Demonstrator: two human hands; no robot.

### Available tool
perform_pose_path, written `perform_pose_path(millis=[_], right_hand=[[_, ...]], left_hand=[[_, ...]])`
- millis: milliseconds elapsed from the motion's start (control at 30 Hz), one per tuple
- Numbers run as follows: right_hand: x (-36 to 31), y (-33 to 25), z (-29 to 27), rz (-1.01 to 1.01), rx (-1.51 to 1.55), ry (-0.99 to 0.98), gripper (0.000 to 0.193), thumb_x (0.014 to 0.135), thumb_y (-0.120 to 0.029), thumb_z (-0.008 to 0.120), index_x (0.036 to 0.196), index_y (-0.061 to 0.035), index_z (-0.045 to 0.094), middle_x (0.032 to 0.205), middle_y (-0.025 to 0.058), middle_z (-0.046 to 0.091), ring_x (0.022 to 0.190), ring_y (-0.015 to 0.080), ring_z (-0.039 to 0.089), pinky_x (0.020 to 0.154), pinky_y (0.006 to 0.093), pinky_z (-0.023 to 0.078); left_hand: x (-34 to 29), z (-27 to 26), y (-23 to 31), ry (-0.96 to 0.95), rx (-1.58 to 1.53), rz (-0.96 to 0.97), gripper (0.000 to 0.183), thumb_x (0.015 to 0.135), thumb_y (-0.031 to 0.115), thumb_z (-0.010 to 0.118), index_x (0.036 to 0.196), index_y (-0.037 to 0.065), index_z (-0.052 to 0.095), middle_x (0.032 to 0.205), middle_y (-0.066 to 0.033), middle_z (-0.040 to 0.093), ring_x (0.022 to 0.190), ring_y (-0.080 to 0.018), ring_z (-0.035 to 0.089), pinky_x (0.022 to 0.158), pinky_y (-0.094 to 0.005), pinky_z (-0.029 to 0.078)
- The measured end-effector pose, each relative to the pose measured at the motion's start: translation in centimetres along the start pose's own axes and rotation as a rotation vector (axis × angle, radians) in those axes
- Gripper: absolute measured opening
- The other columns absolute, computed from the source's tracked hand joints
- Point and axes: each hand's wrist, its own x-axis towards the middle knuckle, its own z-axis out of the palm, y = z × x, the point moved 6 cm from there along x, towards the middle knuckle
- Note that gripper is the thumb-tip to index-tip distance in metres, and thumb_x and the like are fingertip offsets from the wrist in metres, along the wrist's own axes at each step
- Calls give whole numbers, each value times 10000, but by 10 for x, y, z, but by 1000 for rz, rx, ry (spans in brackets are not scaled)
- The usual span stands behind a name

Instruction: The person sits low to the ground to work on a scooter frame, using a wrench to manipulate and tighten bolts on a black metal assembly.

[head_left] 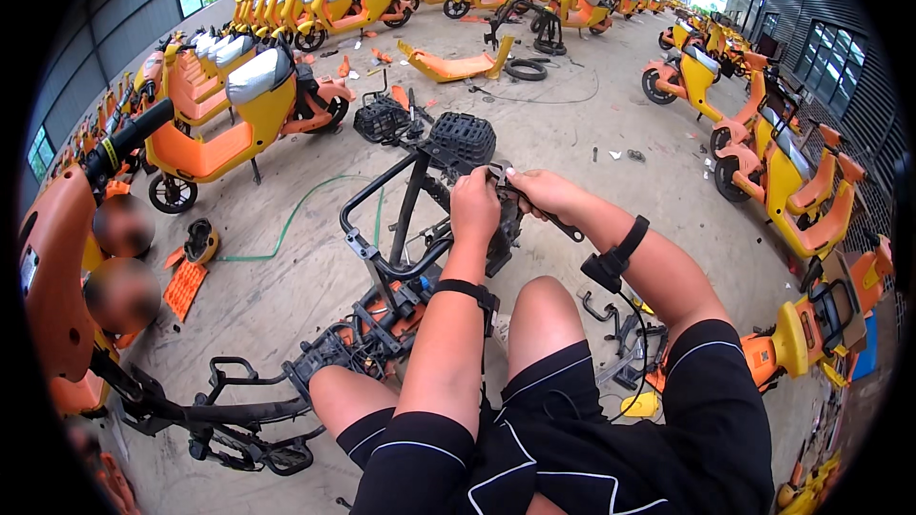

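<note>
In my right hand [546, 193] is a dark adjustable wrench [563, 225], its handle slanting down to the right and its jaws at the frame's far end. My left hand [474, 207] is closed right beside the wrench jaws; what its fingers pinch is hidden. Both hands are over a stripped black scooter frame [412, 210], which lies between and left of my knees. A black ribbed part [463, 140], perhaps a fender or cover, sits just beyond my hands. The fastener at the jaws cannot be made out.
Yellow and orange scooters [243, 114] stand left, far and right. An orange-yellow body panel [458, 65] and black tires [526, 69] lie ahead. Loose metal parts [625, 339] are by my right knee. A helmet [200, 240] and green strap [286, 229] are left.
</note>
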Motion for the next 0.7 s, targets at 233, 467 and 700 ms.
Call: perform_pose_path(millis=[233, 467, 700], right_hand=[[0, 6, 4, 115, 124, -32, 411, 1066, -386, 466, 853, -63, 606, 602, -9, 515, 479, 110, 452, 457, 285, 393], [0, 14, 1, 124, 176, -41, 377, 1070, -352, 456, 872, -66, 603, 603, -10, 513, 487, 109, 451, 463, 284, 388], [-5, 4, 3, 132, 105, -19, 425, 1042, -414, 498, 819, -71, 614, 600, -11, 515, 479, 117, 455, 455, 296, 376]], left_hand=[[-1, -1, 2, -9, 4, 7, 156, 917, 58, 602, 1060, 22, 650, 945, -191, 688, 935, -391, 630, 821, -483, 498], [-1, 1, 0, 14, -8, 16, 145, 908, 75, 630, 1042, 31, 664, 927, -180, 693, 932, -378, 637, 824, -468, 505], [0, -3, 1, 35, -9, 11, 152, 914, 88, 631, 1050, 35, 670, 922, -184, 689, 924, -380, 637, 812, -466, 508]])
